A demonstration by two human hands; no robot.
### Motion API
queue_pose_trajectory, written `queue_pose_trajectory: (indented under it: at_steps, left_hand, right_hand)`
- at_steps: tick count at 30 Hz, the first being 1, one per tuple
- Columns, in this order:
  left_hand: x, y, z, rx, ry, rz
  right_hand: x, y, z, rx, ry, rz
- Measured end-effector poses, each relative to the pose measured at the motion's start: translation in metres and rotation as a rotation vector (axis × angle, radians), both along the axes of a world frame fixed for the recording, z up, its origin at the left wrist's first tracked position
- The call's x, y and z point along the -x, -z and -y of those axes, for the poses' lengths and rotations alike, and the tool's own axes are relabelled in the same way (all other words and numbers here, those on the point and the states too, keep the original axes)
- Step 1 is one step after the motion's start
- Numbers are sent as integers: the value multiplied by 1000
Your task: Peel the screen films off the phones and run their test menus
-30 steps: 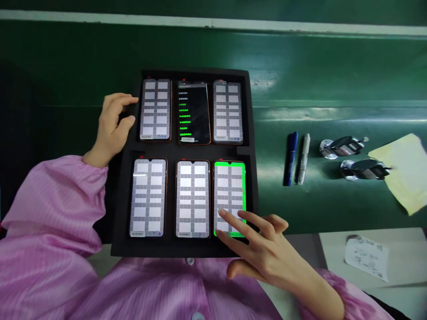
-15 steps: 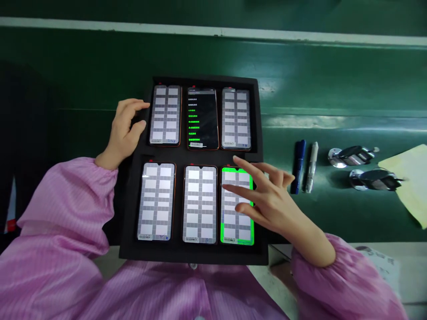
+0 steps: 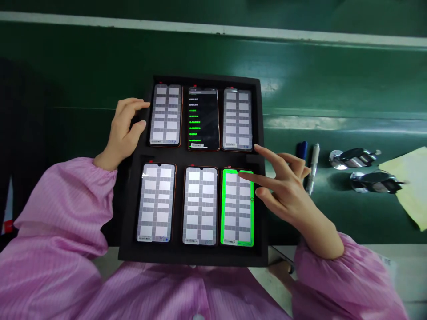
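A black foam tray [image 3: 233,258] holds several smartphones in two rows. Against its upper left side rests my left hand [image 3: 122,131], fingers bent and thumb apart, gripping nothing. My right hand [image 3: 287,186] reaches over the tray's right side with fingers spread and nothing in it. Its middle finger touches or hovers just over the top of the lower right phone [image 3: 237,209], whose grid screen has a bright green border. Beside that lies a phone with a white and grey grid [image 3: 200,206]. The top middle phone [image 3: 203,118] shows a dark list with green and white lines.
To the right on the green bench [image 3: 333,102] lie a blue marker [image 3: 302,150], partly behind my hand, and a silver pen [image 3: 312,169]. Further right are two shiny metal fittings [image 3: 355,158] and a pale yellow sheet [image 3: 408,182]. A white strip [image 3: 213,31] crosses the far side.
My right hand has moved right and slightly up, its middle fingertip now nearer the screen's top middle. The green border now runs up the left side too. My left hand stays put.
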State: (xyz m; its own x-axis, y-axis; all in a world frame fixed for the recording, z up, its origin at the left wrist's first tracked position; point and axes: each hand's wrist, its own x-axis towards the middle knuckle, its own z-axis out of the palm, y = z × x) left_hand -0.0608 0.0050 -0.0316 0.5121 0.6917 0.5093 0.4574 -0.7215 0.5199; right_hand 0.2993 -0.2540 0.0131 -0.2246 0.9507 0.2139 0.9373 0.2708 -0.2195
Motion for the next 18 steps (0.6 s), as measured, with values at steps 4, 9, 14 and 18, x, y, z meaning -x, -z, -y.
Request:
queue_pose_trajectory:
  at_steps: [4, 9, 14, 18]
  left_hand:
    - [0, -1, 0, 6, -19, 1]
    - [-1, -2, 1, 48, -31, 17]
    - [0, -1, 0, 23, -13, 7]
    - [1, 0, -2, -8, 4, -4]
  right_hand:
    - [2, -1, 22, 9, -95, 17]
    - [19, -5, 76, 38, -234, 49]
    - [30, -8, 108, 46, -266, 26]
    - [35, -4, 98, 42, -237, 16]
